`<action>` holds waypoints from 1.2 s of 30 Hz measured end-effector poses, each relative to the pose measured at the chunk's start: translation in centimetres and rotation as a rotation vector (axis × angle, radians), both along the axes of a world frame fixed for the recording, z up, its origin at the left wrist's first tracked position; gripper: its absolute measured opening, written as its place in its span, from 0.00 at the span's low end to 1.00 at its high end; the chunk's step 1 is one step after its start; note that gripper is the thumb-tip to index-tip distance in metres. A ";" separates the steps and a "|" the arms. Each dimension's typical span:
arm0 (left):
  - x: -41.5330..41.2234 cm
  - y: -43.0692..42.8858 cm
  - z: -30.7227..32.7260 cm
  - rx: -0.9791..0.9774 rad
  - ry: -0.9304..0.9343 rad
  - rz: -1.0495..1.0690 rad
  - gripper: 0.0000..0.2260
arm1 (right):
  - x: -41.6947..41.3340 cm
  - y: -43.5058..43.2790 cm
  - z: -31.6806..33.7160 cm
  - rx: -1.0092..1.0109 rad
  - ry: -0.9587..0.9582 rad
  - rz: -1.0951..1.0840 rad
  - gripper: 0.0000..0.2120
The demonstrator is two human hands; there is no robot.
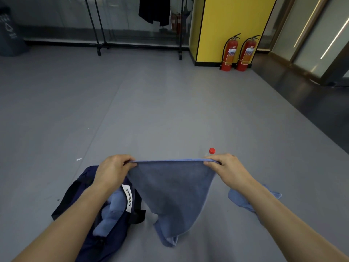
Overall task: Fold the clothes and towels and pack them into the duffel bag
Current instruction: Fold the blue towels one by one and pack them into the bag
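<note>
Two hands: raised side by side above the floor (170,110), with one towel stretched between them.
Duffel bag (90,220): navy, laid open on the floor under the left forearm; a white label (127,197) is shown on its side, and a light blue folded piece (111,210) is seen inside.
Loose cloth (238,199): light blue, crumpled on the floor, partly covered by the right forearm.
Towel (170,190): blue, hung by its top edge just right of the bag; the lower end is tapered to a point near the floor, and contact cannot be told.
Left hand (113,168): fingers are curled over the towel's top-left corner.
Right hand (224,167): the top-right corner is pinched between thumb and curled fingers.
Bottle (212,150): only a red cap is seen, just beyond the right hand.
Far wall: a garment rack (139,44) and two fire extinguishers (229,53) beside a yellow pillar (232,25) are noted.
Step in hand: the towel is judged spread for its first fold; packing is partly done.
Next move: the two corners would need to be brought together evenly, so that the fold is kept square before the bag is reached.
</note>
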State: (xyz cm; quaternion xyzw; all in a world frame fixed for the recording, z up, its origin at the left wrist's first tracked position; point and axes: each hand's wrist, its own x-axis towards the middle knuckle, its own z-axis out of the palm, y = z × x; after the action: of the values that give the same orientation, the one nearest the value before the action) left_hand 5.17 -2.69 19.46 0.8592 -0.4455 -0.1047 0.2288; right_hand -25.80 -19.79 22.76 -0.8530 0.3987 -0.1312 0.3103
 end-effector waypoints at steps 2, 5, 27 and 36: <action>0.6 -1.1 0.4 -0.036 0.004 0.048 0.06 | 0.7 -1.4 0.2 -0.020 0.000 -0.014 0.16; 1.0 -4.1 2.0 -0.209 0.330 0.092 0.06 | 2.1 -4.1 1.7 -0.117 0.025 -0.054 0.13; -2.0 -3.9 4.0 -0.331 0.327 -0.252 0.13 | -4.5 -5.4 1.0 -0.458 -0.040 0.077 0.19; -5.9 1.7 -18.9 -0.007 0.359 -0.231 0.04 | -8.2 -0.3 -21.8 -0.198 0.206 0.239 0.16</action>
State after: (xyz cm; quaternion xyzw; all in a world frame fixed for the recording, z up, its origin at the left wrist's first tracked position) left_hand -0.77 -1.03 0.53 0.7692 -0.4933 -0.2802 0.2940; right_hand -33.98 -20.11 0.92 -0.9295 0.3095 -0.0439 0.1957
